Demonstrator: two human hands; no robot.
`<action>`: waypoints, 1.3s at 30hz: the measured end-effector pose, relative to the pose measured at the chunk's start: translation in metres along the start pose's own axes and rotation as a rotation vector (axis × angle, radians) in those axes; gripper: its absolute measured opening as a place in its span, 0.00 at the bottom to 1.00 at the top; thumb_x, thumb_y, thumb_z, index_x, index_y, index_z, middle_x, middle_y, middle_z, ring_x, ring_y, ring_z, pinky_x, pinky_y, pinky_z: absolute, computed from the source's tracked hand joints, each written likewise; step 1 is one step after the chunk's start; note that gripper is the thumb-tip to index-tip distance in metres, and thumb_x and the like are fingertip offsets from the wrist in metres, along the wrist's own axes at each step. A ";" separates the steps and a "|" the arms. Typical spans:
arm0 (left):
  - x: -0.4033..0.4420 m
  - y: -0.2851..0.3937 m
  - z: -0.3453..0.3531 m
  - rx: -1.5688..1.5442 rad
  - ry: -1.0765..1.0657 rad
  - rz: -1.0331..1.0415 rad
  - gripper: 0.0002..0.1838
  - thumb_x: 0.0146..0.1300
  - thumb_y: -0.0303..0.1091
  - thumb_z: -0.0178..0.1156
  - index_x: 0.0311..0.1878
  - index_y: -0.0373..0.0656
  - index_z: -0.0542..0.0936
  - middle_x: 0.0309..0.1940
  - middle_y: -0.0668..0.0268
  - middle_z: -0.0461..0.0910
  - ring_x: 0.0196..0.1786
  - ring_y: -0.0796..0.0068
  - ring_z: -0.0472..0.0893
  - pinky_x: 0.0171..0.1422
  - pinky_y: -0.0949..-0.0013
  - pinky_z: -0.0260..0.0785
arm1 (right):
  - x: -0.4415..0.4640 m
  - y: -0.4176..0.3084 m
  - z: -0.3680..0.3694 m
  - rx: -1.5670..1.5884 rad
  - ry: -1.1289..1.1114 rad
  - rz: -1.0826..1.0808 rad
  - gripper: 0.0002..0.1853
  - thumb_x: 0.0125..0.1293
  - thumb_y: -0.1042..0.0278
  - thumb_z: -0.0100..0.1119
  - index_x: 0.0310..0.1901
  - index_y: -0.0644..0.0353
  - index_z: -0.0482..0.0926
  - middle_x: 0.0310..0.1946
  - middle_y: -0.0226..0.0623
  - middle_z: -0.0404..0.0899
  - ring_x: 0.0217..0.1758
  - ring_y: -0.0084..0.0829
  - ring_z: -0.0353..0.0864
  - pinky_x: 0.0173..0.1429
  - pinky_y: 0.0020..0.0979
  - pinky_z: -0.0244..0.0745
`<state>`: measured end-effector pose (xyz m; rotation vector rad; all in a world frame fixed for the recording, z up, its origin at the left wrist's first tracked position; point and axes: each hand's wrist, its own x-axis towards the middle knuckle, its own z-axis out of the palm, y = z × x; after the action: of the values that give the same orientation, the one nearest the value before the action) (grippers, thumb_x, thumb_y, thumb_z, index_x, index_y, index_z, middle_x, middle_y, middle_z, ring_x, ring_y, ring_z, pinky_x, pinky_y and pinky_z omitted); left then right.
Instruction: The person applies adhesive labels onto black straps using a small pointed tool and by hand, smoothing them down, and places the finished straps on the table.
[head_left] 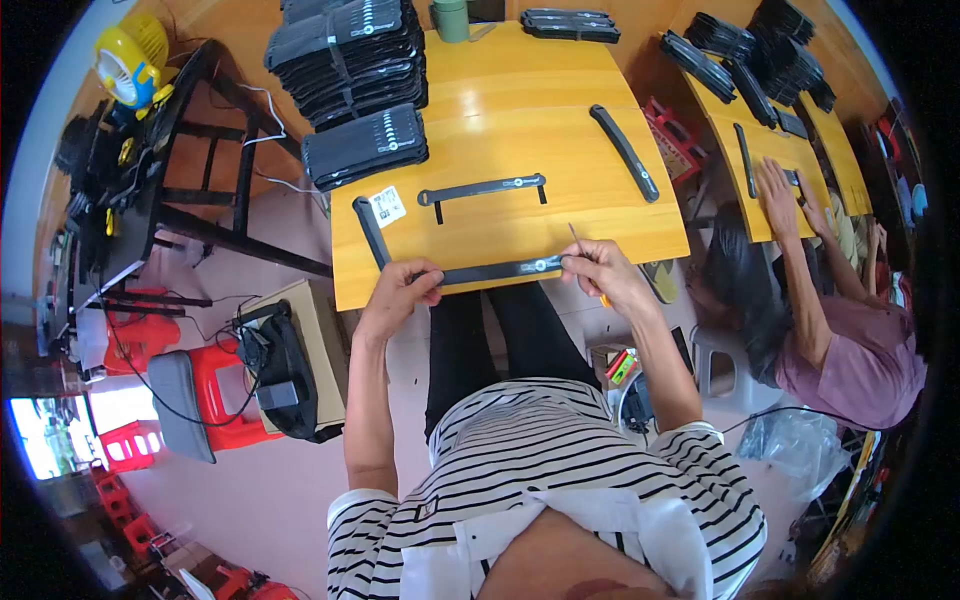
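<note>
A black strap (500,270) with white printing stretches level along the near edge of the table. My left hand (400,293) pinches its left end, fingers closed. At the right end, the fingers of my right hand (610,275) are closed on the strap too. A thin pointed tool (575,238) sticks up from my right hand, with a bit of orange below; its exact kind is unclear. Beyond the held strap lies another black strap (482,188) with two short black tabs. One more strap (371,236) lies by my left hand, and another strap (625,155) farther right.
Tall stacks of black straps (350,75) stand at the table's back left, with a lower stack (365,148) in front. A white label (387,206) lies on the yellow table (520,90). At the right, a co-worker's hands (780,195) rest over another table.
</note>
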<state>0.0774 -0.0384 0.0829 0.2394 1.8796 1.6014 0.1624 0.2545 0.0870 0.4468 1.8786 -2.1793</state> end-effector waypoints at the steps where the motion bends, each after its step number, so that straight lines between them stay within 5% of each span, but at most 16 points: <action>1: 0.006 -0.001 -0.002 -0.017 0.051 -0.021 0.06 0.60 0.30 0.57 0.32 0.38 0.79 0.21 0.71 0.75 0.25 0.84 0.75 0.31 0.80 0.69 | 0.008 0.002 -0.002 0.000 -0.004 0.016 0.06 0.58 0.70 0.60 0.32 0.64 0.77 0.20 0.32 0.76 0.11 0.12 0.61 0.14 0.16 0.53; 6: 0.049 -0.001 -0.008 -0.051 0.273 0.053 0.04 0.57 0.28 0.60 0.31 0.38 0.79 0.19 0.71 0.74 0.21 0.86 0.72 0.26 0.83 0.67 | 0.052 0.000 -0.011 -0.029 0.069 -0.023 0.06 0.58 0.70 0.60 0.32 0.63 0.77 0.20 0.31 0.76 0.11 0.12 0.61 0.14 0.17 0.52; 17: 0.114 -0.035 -0.022 -0.215 0.396 0.108 0.06 0.56 0.28 0.62 0.33 0.35 0.79 0.19 0.69 0.75 0.19 0.85 0.72 0.23 0.81 0.64 | 0.124 0.013 -0.014 -0.087 0.292 -0.127 0.05 0.52 0.72 0.61 0.25 0.64 0.78 0.15 0.31 0.74 0.13 0.18 0.65 0.15 0.20 0.58; 26: 0.119 -0.028 -0.016 0.036 0.545 0.087 0.08 0.54 0.29 0.63 0.33 0.33 0.78 0.18 0.68 0.75 0.18 0.84 0.72 0.21 0.80 0.62 | 0.135 0.026 -0.018 -0.332 0.458 -0.121 0.08 0.47 0.67 0.64 0.22 0.63 0.78 0.13 0.32 0.73 0.16 0.22 0.70 0.23 0.28 0.63; 30: 0.121 -0.029 -0.016 0.073 0.581 0.101 0.08 0.53 0.30 0.63 0.30 0.33 0.78 0.16 0.69 0.74 0.17 0.84 0.71 0.20 0.79 0.61 | 0.137 0.027 -0.017 -0.341 0.451 -0.149 0.07 0.55 0.72 0.61 0.22 0.62 0.75 0.12 0.28 0.70 0.13 0.17 0.66 0.16 0.21 0.57; 32: 0.121 -0.027 -0.015 0.082 0.584 0.104 0.08 0.53 0.30 0.64 0.30 0.33 0.78 0.16 0.69 0.74 0.17 0.84 0.71 0.20 0.79 0.61 | 0.138 0.028 -0.018 -0.337 0.479 -0.113 0.09 0.48 0.67 0.63 0.23 0.64 0.78 0.14 0.34 0.74 0.17 0.24 0.71 0.24 0.28 0.65; 39: 0.120 -0.025 -0.014 0.119 0.588 0.091 0.08 0.53 0.30 0.64 0.29 0.33 0.79 0.16 0.69 0.75 0.16 0.84 0.71 0.19 0.79 0.60 | 0.138 0.024 -0.018 -0.420 0.490 -0.094 0.09 0.49 0.65 0.62 0.24 0.63 0.79 0.17 0.38 0.77 0.20 0.29 0.75 0.28 0.31 0.67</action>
<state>-0.0164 0.0076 0.0182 -0.1156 2.4372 1.7510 0.0443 0.2718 0.0111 0.8759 2.5783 -1.7527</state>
